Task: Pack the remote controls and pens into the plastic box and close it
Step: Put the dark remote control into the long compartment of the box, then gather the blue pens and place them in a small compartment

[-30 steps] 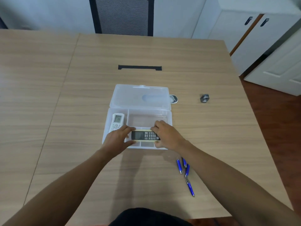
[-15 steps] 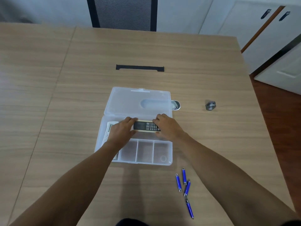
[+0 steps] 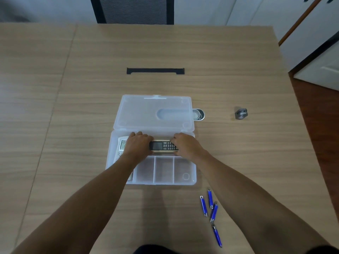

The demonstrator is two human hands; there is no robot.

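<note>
Both hands, left hand [image 3: 138, 143] and right hand [image 3: 185, 144], grip the black remote [image 3: 162, 145] by its ends, lying left-right across mid-frame over the box [image 3: 193, 178]'s long upper compartment.

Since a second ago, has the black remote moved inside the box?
Yes. The black remote, held by both hands, went from over the small front compartments to the long rear compartment, towards the open lid, judged against the plastic box's dividers.

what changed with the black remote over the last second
Both hands, left hand and right hand, carried the black remote control from the clear plastic box's near small compartments to its long far one. White remote and blue pens stayed put.
</note>
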